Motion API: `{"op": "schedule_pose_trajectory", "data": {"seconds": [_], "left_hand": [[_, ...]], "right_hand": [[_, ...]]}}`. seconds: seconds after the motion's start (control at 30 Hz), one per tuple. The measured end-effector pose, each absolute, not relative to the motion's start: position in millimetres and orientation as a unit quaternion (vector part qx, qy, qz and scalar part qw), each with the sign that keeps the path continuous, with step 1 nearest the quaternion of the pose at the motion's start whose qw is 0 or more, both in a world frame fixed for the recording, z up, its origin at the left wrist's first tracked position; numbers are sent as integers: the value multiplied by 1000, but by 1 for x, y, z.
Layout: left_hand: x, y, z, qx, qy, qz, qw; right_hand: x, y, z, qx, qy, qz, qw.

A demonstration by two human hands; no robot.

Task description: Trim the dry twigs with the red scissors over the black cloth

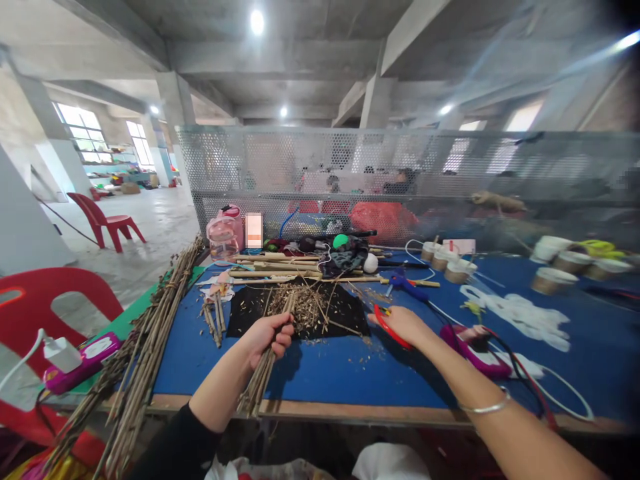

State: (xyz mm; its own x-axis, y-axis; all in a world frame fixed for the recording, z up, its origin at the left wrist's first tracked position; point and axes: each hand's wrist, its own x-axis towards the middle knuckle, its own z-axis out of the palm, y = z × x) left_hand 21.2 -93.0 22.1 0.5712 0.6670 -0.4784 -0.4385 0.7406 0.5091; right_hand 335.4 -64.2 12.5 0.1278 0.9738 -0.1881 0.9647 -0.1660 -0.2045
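My left hand [273, 333] is closed around a bundle of thin dry twigs [260, 380], whose lower ends slant toward the table's front edge. My right hand [405, 323] grips red-handled shears [393, 328]; their blades are hard to make out. Between the hands, a heap of chopped twig bits [303, 303] lies on a black cloth [245, 320], with a few longer twigs across it. Left of the cloth, some short twig pieces [215, 320] rest on the blue table [185, 360]. A large bundle of long twigs [160, 313] leans along the table's left side.
Bamboo sticks [280, 270] lie behind the cloth. A blue glue gun [407, 287] and a purple power strip [475, 353] with cables are on the right, near several cups [555, 280]. Another power strip [85, 360] is at left. A perforated metal screen [300, 167] stands behind.
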Motion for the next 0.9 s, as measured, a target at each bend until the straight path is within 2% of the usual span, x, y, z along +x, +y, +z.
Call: {"op": "schedule_pose_trajectory", "data": {"seconds": [0.13,0.23,0.37,0.57,0.63,0.73,0.9], "left_hand": [[29,-102,8,183,362,270,873],[36,-116,2,252,377,270,850],[38,-126,7,376,403,328,768],[25,-96,32,492,548,450,504],[24,-86,37,504,557,448,485],[27,-78,38,531,526,430,506],[35,-70,35,534,463,469,529]], "right_hand": [[333,-60,20,-757,-641,95,-85],[307,-61,44,-746,-658,13,-99],[249,-52,63,-624,-781,-22,6],[193,-18,40,-552,-825,31,117],[184,-10,30,-495,-852,61,159],[173,-3,23,-464,-840,71,271],[171,-3,29,-490,-798,79,343]]}}
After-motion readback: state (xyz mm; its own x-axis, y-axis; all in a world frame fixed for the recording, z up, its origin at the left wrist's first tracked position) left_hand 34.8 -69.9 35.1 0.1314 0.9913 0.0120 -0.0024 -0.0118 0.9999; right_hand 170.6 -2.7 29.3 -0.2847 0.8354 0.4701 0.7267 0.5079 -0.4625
